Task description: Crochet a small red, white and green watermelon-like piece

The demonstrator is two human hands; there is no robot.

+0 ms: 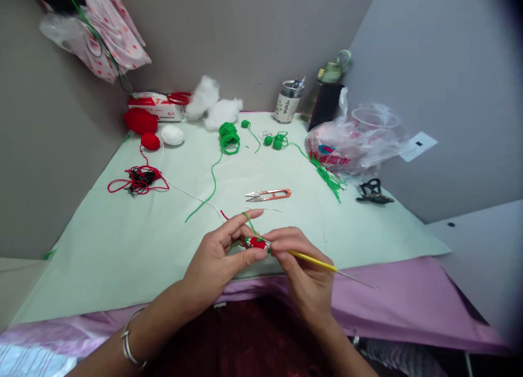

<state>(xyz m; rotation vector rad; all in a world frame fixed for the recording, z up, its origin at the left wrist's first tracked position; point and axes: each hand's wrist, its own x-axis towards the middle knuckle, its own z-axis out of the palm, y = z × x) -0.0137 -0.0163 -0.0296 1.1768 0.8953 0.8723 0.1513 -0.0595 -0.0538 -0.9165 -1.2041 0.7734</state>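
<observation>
Between finger and thumb, my left hand (223,254) grips a small crocheted piece (258,244) in red, white and green. Green yarn (249,223) runs over its raised index finger down to the piece. My right hand (304,273) holds a crochet hook (314,260) with a yellow handle, its bare metal far end pointing right. The hook's working tip meets the top of the piece, partly hidden by fingers. Orange-handled thread snips (267,195) lie just beyond my hands. A loose end of red yarn (224,215) shows beside the left fingers.
Red yarn balls (141,121), a white ball (172,135) and tangled red and black yarn (141,181) lie left. Green yarn (229,138) and stuffing (214,104) sit at the back. A plastic bag (347,145), hair claw (373,192) and pen cup (287,102) stand toward the right.
</observation>
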